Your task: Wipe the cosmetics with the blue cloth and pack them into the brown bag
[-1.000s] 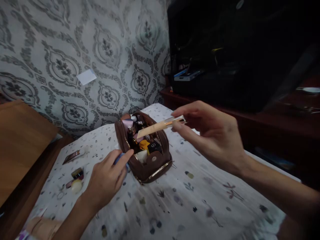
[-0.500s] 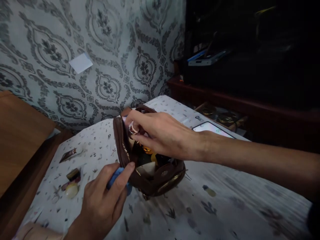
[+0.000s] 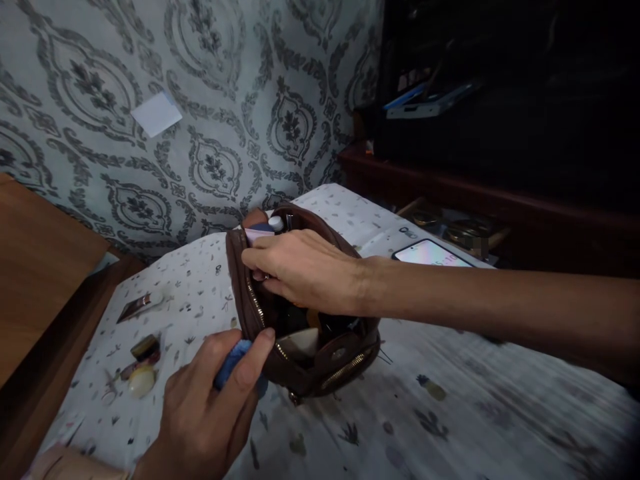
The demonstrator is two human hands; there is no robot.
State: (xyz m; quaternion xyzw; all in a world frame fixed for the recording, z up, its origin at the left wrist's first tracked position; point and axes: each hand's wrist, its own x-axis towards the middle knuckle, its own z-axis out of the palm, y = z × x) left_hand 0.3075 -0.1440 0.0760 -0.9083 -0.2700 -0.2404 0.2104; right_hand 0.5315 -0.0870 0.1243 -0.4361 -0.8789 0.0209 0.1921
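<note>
A brown zippered bag (image 3: 250, 293) lies unzipped on the patterned tablecloth. My right hand (image 3: 305, 270) reaches down into it, fingers closed near the far left wall; what they grip is hidden. Beside the bag's near left edge, my left hand (image 3: 215, 387) is closed around a soft blue item (image 3: 233, 363), its thumb resting against the bag's rim. A white cap (image 3: 276, 223), a pale pink item (image 3: 259, 235) and a cream-coloured flat piece (image 3: 300, 343) show inside the bag. Dark contents deeper down are hard to make out.
To the left lie a small tube (image 3: 135, 308), a dark gold box (image 3: 145, 348) and a round cream item (image 3: 142, 381). A lit phone (image 3: 430, 253) rests behind my right forearm. An open drawer (image 3: 460, 233) holds round items. Wooden furniture (image 3: 45, 260) stands at left.
My right hand has moved lower and slightly left inside the bag, its fingertips now mostly hidden. The white cap and pink item have come into view behind it. My left hand has barely shifted.
</note>
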